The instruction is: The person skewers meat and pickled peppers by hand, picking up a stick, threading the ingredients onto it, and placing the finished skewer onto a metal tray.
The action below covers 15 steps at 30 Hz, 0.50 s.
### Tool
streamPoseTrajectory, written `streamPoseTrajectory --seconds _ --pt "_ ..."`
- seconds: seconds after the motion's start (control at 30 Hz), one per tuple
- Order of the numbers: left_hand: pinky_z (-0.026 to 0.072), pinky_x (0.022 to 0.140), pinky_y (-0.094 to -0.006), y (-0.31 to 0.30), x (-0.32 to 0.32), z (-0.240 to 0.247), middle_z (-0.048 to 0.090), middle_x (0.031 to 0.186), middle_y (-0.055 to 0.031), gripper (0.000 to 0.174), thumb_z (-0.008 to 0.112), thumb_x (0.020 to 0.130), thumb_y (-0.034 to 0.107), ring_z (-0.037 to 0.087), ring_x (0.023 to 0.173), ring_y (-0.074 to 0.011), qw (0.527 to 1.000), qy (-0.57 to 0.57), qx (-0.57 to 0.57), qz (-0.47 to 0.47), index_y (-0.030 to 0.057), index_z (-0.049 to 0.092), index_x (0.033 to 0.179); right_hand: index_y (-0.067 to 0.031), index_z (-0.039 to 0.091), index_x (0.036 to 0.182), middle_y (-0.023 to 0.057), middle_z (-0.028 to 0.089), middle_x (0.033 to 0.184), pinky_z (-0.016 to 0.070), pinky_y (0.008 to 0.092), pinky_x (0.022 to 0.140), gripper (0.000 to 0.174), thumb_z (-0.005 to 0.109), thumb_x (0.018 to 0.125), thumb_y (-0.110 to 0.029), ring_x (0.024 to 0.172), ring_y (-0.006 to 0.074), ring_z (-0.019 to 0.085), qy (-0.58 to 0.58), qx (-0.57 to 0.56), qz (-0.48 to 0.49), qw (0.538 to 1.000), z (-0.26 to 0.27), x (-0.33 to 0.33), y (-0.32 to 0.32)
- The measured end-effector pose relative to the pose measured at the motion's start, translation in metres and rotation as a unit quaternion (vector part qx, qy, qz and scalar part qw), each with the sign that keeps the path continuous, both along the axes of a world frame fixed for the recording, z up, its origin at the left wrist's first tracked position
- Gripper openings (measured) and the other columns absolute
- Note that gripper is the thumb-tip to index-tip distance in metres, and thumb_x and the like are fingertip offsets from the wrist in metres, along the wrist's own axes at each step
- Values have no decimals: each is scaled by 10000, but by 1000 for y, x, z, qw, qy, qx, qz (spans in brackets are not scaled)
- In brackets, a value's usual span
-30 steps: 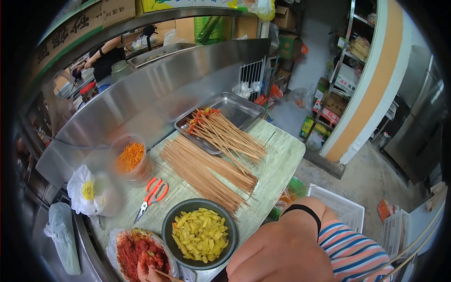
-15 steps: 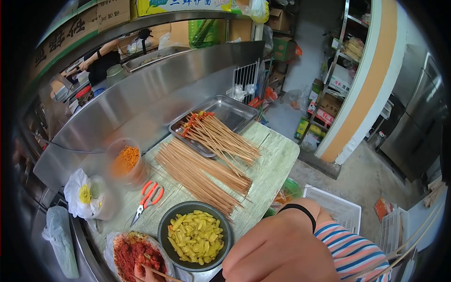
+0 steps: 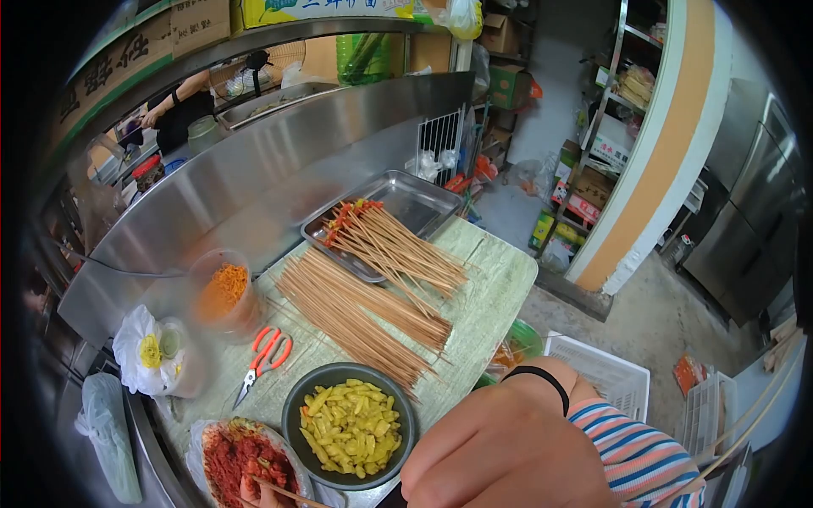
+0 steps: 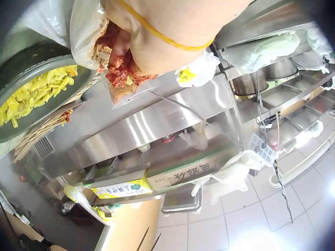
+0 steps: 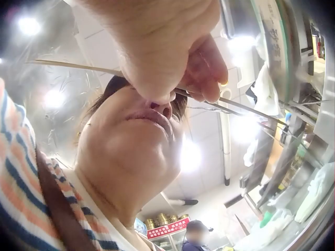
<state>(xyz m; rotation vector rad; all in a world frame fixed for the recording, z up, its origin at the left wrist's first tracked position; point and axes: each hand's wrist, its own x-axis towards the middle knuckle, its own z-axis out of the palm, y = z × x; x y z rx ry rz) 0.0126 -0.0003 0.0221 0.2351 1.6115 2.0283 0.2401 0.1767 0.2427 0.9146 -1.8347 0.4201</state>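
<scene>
The bench (image 3: 495, 254) keeps everything within reach, presumably. Overhead, a cardboard box (image 3: 114, 63) reads "砂锅". The bowl (image 3: 410, 423) of yellow pieces sits beside the bagged red mix (image 3: 222, 466), likely for easy picking. The left hand (image 4: 172, 39) has fingers at that mix, grip unclear; the right hand (image 3: 512, 453) pinches at least one thin skewer (image 5: 78, 66).

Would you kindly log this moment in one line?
left grip: touching red chopped food; right grip: holding thin wooden skewers; round grey bowl: beside red chopped food, containing yellow-green pieces
</scene>
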Motion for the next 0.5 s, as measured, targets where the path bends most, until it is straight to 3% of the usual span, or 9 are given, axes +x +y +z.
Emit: streamPoseTrajectory --seconds 0.33,0.5 --pt "501 752 -342 -3 -9 -14 566 1023 -135 354 444 819 -66 562 890 -234 1000 28 -2 -1 -9 500 1164 -142 635 993 110 570 703 407 262 442 166 491 911 -148 506 181 526 -22 22 -8 999 1 4 0" --pt "503 807 -361 2 -2 -4 579 1066 -166 338 394 833 -84 575 941 -248 999 25 11 -23 -26 512 1144 -138 635 992 111 570 704 409 262 445 167 489 912 -145 508 182 528 -32 36 -11 999 4 7 3"
